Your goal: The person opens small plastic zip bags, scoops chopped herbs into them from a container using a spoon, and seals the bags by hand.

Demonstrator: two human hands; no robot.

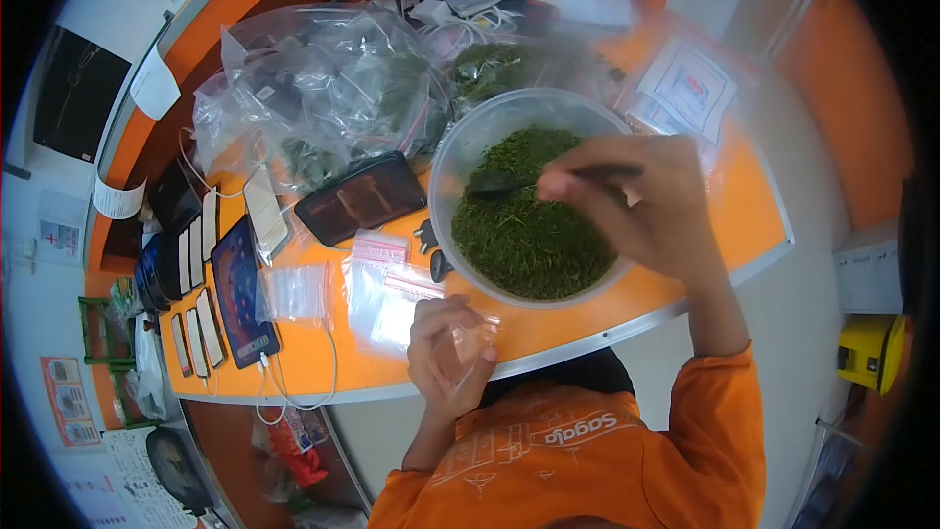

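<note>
My right hand (641, 201) is closed around a dark spoon (499, 185), held over a translucent round tub (446, 225). The spoon's bowl is just above or touching the dried green shredded herb (529, 245) that fills much of the tub; I cannot tell which. Near the table's front edge, my left hand (446, 348) pinches a small clear plastic bag (467, 348), which looks slack. Beside that hand lie several small zip bags (377, 284) with red-striped tops. A dark key-like item (437, 263) sits against the tub's left side.
Behind are large clear plastic bags (323, 88) and another heap of green herb (494, 67). A dark phone (362, 198), a tablet (245, 289) with a white cable and several phones (201, 333) lie left. A printed zip bag (685, 88) lies right.
</note>
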